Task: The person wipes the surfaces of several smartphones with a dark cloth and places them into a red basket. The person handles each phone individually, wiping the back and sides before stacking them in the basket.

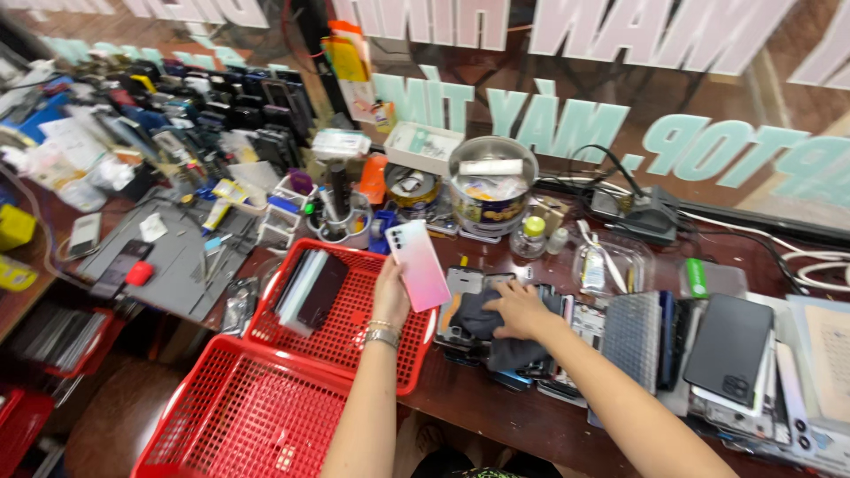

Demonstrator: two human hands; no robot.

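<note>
My left hand (390, 292) holds up a smartphone (419, 264) with a glossy pink-to-white back, its camera corner pointing up and left, above the right edge of a red mesh basket (354, 314). A metal bracelet sits on that wrist. My right hand (516, 307) reaches palm down onto a dark grey cloth (482, 320) that lies over a pile of phone parts on the brown table. The basket holds a few flat phones or panels (310, 288) leaning together at its left side.
A second red mesh basket (248, 416) stands nearer, at lower left. A stack of phones and tablets (726, 350) fills the right. A metal tin (492, 190), a small bottle (532, 235), a tool cup (341, 217) and a grey work mat (173, 257) line the back. A glass window runs behind.
</note>
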